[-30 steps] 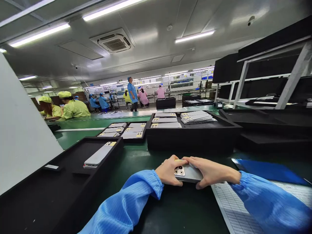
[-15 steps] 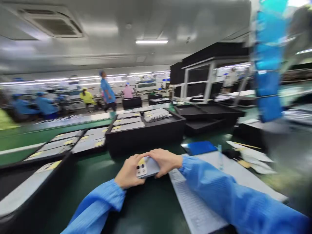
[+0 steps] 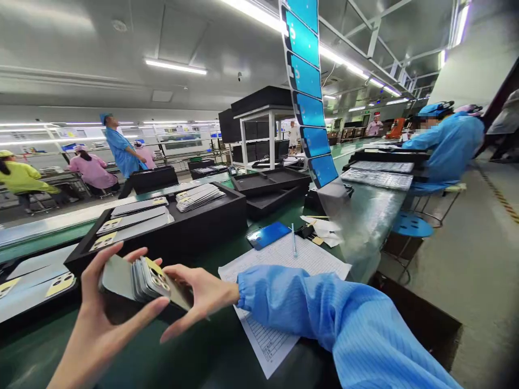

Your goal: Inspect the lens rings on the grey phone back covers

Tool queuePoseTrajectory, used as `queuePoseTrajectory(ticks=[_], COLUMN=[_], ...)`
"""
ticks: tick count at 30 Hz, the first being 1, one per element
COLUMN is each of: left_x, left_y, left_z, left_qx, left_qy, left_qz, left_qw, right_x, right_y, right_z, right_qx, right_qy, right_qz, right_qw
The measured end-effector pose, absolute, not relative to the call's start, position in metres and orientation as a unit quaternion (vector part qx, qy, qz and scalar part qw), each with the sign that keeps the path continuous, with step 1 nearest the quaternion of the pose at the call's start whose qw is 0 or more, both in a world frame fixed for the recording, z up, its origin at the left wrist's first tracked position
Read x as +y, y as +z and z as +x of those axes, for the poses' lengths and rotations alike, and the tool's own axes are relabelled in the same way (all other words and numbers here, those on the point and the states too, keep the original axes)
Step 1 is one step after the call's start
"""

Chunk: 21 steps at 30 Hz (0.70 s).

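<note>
Between my hands, above the green bench, is a stack of thin grey phone back covers (image 3: 117, 278). They are fanned apart, with yellow film around the camera rings. My left hand (image 3: 95, 319) curves round the left side, fingers over the top edge and thumb along the near edge. My right hand (image 3: 203, 292) grips the right end between thumb and fingers; part of that end is hidden behind it. Behind the stack stands a black tray (image 3: 206, 227) holding more covers (image 3: 200, 195). More covers (image 3: 34, 281) lie in a tray at far left.
A printed sheet (image 3: 267, 346) lies under my right sleeve, with a pen (image 3: 294, 240) and a blue-faced phone (image 3: 268, 235) at its far edge. Black trays (image 3: 271, 183) are stacked behind. A strip of blue panels (image 3: 310, 97) hangs ahead. A co-worker (image 3: 450, 140) sits at right.
The view has swung right. My hands now appear lower and further left, nearer the camera. The covers, held together as a block before, are now fanned apart.
</note>
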<state>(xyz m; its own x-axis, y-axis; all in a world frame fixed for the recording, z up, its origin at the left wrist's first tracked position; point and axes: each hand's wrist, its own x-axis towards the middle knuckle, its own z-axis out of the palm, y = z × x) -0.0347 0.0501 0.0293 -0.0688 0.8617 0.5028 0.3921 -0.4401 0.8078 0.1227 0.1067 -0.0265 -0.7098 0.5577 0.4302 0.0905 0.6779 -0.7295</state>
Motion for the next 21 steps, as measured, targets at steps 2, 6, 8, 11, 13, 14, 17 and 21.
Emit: queuePoseTrajectory(ticks=[2,6,8,11,13,14,17,21], left_x=[0.046,0.054,0.06,0.064,0.063,0.062,0.06,0.065], left_y=[0.024,0.009,0.002,-0.005,-0.007,-0.006,-0.004,-0.009], left_z=[-0.028,-0.028,-0.031,-0.032,-0.03,-0.028,-0.026,-0.031], left_qx=[0.472,0.467,0.456,0.455,0.462,0.466,0.47,0.462], left_qy=[0.519,0.444,0.408,0.377,0.365,0.364,0.384,0.441], left_qz=[0.681,0.748,0.776,0.791,0.794,0.793,0.779,0.748], left_qw=[0.21,0.161,0.152,0.159,0.153,0.15,0.159,0.181], right_x=[0.102,0.106,0.109,0.109,0.108,0.107,0.106,0.11], right_y=[-0.037,-0.051,-0.054,-0.057,-0.059,-0.059,-0.055,-0.044], right_z=[0.116,0.109,0.109,0.11,0.11,0.11,0.11,0.112], right_qx=[-0.825,-0.808,-0.813,-0.817,-0.817,-0.816,-0.819,-0.807], right_qy=[0.401,0.416,0.422,0.437,0.442,0.441,0.433,0.465], right_qz=[-0.149,-0.107,-0.122,-0.134,-0.134,-0.136,-0.133,-0.115], right_qw=[0.368,0.403,0.383,0.351,0.345,0.347,0.353,0.344])
